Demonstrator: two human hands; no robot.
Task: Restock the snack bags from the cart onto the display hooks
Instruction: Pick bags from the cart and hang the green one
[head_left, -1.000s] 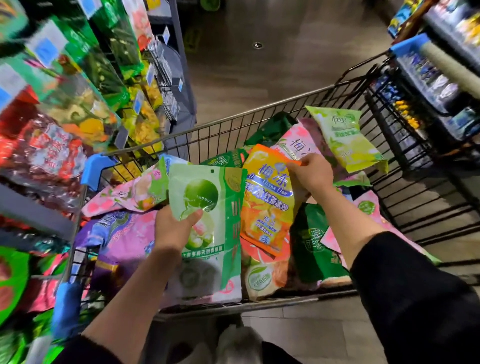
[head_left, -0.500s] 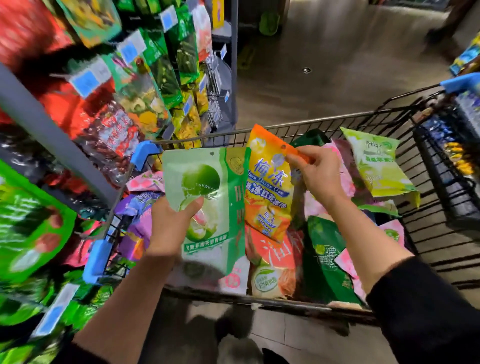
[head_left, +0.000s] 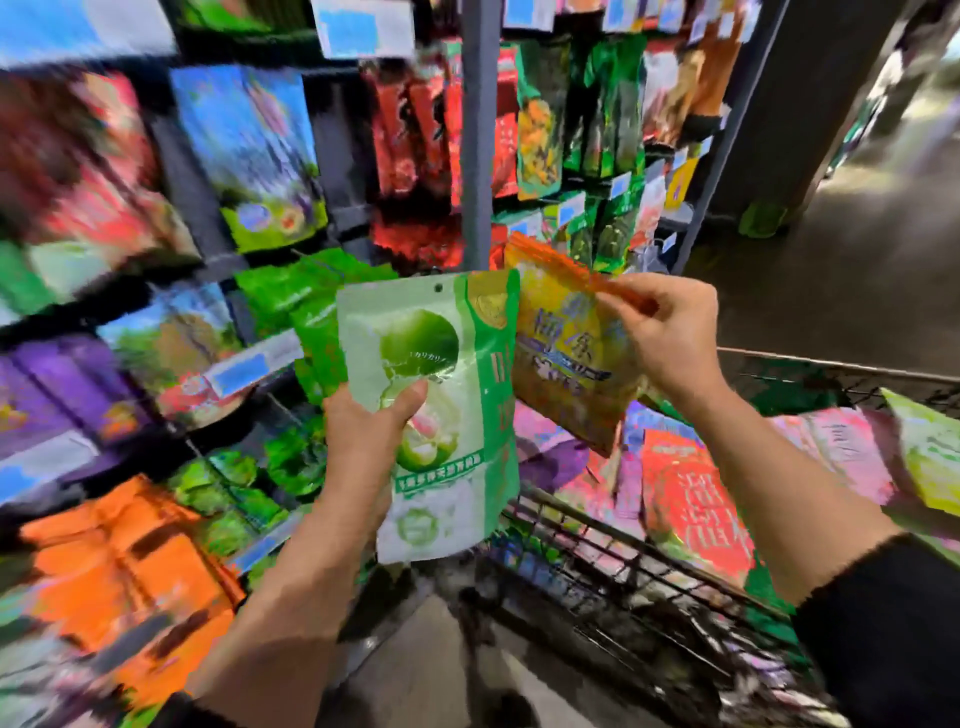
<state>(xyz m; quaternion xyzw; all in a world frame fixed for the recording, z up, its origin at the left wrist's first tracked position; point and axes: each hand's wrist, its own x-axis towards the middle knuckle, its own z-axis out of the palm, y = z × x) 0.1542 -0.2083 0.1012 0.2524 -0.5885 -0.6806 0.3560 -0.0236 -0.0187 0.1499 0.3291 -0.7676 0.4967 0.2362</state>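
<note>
My left hand (head_left: 366, 434) grips a pale green snack bag (head_left: 447, 415) with a green fruit printed on it, held upright with its hang hole at the top. My right hand (head_left: 662, 332) pinches the top edge of an orange and yellow snack bag (head_left: 563, 348), which hangs beside the green one. Both bags are raised above the near left corner of the wire cart (head_left: 618, 577). Behind them stand the display racks (head_left: 478, 156), blurred, with many hanging bags.
The cart on the right holds several more bags, among them a red one (head_left: 696, 514) and a lime one (head_left: 930, 452). Orange bags (head_left: 119, 582) and green bags (head_left: 311, 312) hang on the lower left racks. Open floor lies at the far right.
Both hands have lifted their bags up out of the cart, and my view has swung left toward the display racks.
</note>
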